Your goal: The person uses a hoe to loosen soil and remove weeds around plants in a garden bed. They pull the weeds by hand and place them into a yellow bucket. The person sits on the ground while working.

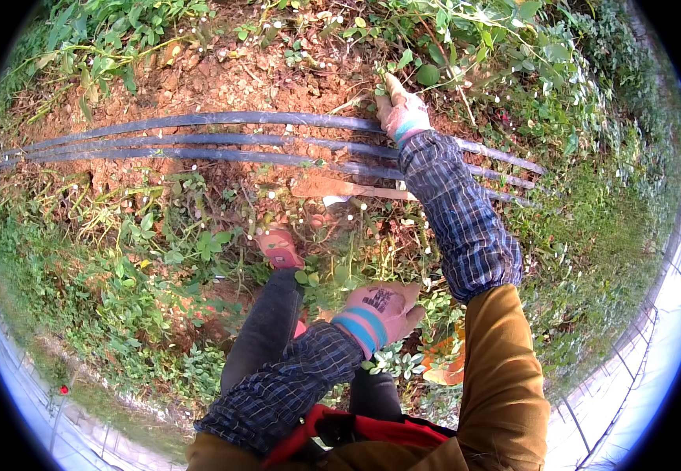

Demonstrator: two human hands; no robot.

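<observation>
My right hand [402, 111], in a pale pink glove with a blue band, reaches across dark flat hoses [270, 118] into weeds [428, 74] at the edge of bare soil. Its fingers are stretched out and apart, near low stems. My left hand [380, 310], gloved alike, is low over leafy plants close to my body. Its fingers curl downward, and whatever they hold is hidden among the leaves. A leafy sprig [397, 363] shows just below it. Between the hoses and my left hand lies a long, reddish-brown wooden-looking piece [321, 187], its right end running behind my right sleeve.
Reddish soil [175, 86] with clods lies beyond the hoses. Dense green plants [105, 275] spread left and right. A pinkish shoe [279, 247] is planted among the weeds, and an orange object [444, 357] lies near my right sleeve. Pale sheeting [619, 392] borders the lower right.
</observation>
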